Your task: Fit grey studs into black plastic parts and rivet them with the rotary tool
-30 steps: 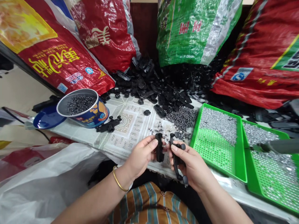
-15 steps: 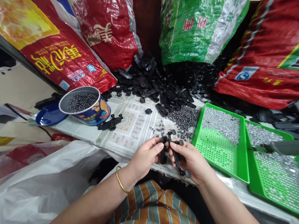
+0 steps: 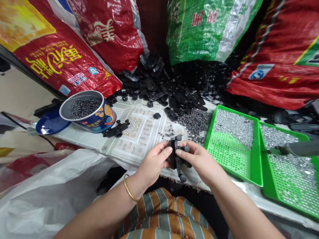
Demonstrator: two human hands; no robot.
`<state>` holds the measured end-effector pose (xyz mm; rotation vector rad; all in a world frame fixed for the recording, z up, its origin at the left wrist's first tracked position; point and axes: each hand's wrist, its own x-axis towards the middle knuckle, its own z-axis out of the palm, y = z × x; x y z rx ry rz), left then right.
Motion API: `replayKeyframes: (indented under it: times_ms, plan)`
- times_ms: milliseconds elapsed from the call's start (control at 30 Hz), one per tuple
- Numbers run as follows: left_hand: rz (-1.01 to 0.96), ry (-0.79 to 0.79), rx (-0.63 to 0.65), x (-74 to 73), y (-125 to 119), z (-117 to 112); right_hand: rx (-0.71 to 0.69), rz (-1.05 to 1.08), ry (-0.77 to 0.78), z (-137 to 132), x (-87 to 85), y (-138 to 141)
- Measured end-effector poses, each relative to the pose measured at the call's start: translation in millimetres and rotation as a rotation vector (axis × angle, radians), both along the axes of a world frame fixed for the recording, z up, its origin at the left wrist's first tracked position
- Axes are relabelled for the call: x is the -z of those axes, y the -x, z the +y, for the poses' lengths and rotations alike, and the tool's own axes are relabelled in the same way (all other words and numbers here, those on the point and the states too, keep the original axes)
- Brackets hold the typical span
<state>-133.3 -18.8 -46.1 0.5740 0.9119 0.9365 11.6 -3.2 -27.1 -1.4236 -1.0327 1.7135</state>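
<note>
My left hand is closed on a dark, oblong plastic part, held upright between thumb and fingers. Against its right side lies a black plastic bracket with round grey pads at its ends, pinched by my right hand. The two parts touch or nearly touch; fingers hide the place where they meet. Just beyond my hands, a heap of tiny black-and-silver pieces lies on the patterned tabletop. A similar black piece with round ends rests to the left.
A blue tin of small pieces stands left. Two green perforated trays, one near and one farther right, hold silver bits. A grey tool juts over the right tray. Black parts pile before large sacks.
My right hand has brought the padded bracket left against the oblong part in my left hand. The bracket now stands more upright. The whole view has shifted slightly.
</note>
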Motion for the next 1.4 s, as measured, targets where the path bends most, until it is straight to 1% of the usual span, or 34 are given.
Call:
replayKeyframes:
  times_ms: [167,467,667,833,967,1133,1300,1400]
  plan:
    - [-0.045,-0.002,-0.002,2.9,0.7,0.3,0.043,-0.023,-0.012,2.1,1.7,1.1]
    - [-0.071,0.003,-0.024,3.1,-1.7,1.0,0.059,0.003,-0.033,1.0,2.7,2.4]
    - [-0.072,0.022,-0.02,2.3,-1.2,1.3,0.019,0.027,-0.029,2.4,0.1,-1.6]
    - [-0.064,0.038,0.004,-3.7,-2.0,6.0,-0.022,-0.019,-0.035,7.0,-5.0,-5.9]
    - [-0.076,0.034,-0.006,-7.4,-1.7,8.8,-0.039,-0.03,-0.048,10.1,-4.7,-4.0]
    - [-0.11,0.059,-0.001,-4.7,1.3,8.5,-0.024,-0.057,-0.078,10.0,-1.5,1.0]
    - [-0.11,0.094,0.001,-3.7,1.9,9.7,-0.035,-0.029,-0.037,10.3,-2.2,-2.5]
    - [-0.106,0.121,-0.013,-4.4,-0.6,11.5,-0.044,-0.047,-0.018,11.9,-1.4,-6.8]
